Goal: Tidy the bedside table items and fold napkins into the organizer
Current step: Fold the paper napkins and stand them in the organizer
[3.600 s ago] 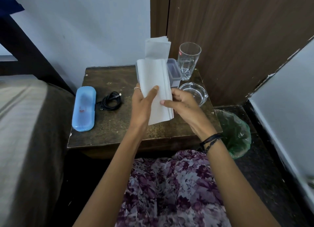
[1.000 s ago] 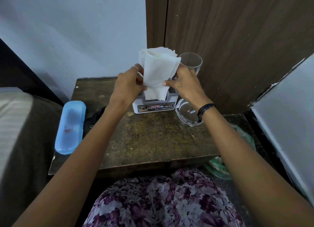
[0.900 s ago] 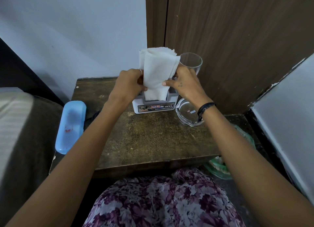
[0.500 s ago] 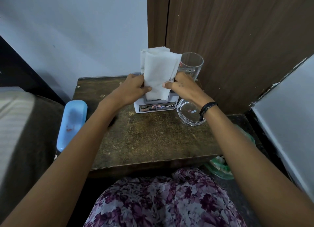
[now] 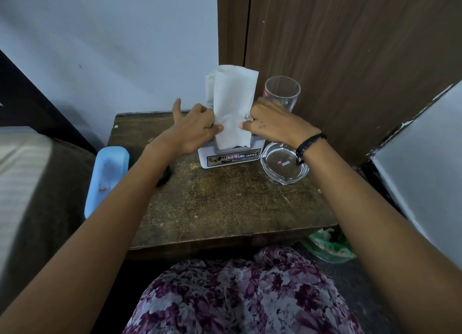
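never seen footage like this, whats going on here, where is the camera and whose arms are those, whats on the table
There is no machine here. A person wears one wide-angle camera on the head, looking down, so the two arms are the wearer's own.

The left hand and right hand pinch a folded white napkin from each side, its lower end inside a small white organizer on a worn wooden bedside table.

Also on the table: an empty drinking glass at the back, a glass ashtray right of the organizer, a light blue case at the left edge, and a black cable mostly hidden by the left arm.
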Tool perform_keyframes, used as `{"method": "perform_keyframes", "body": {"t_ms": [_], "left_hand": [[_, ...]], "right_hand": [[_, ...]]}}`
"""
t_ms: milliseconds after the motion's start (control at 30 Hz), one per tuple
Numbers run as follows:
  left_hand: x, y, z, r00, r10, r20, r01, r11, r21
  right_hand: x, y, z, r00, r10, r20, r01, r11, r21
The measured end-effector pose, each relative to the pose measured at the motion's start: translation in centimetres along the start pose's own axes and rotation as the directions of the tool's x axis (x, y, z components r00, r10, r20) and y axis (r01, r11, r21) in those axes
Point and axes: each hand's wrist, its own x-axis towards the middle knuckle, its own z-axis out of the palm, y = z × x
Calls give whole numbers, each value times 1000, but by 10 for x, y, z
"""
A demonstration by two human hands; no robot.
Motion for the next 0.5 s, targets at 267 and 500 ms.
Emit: {"method": "perform_keyframes", "body": {"t_ms": [267, 500], "left_hand": [[0, 3, 4, 999, -45, 25, 49, 983, -178], [-1, 7, 6, 995, -70, -76, 61, 991, -118]], "right_hand": [[4, -1, 8, 1000, -5, 27, 4, 1000, 10], [14, 26, 13, 997, 15, -79, -9, 997, 77]]}}
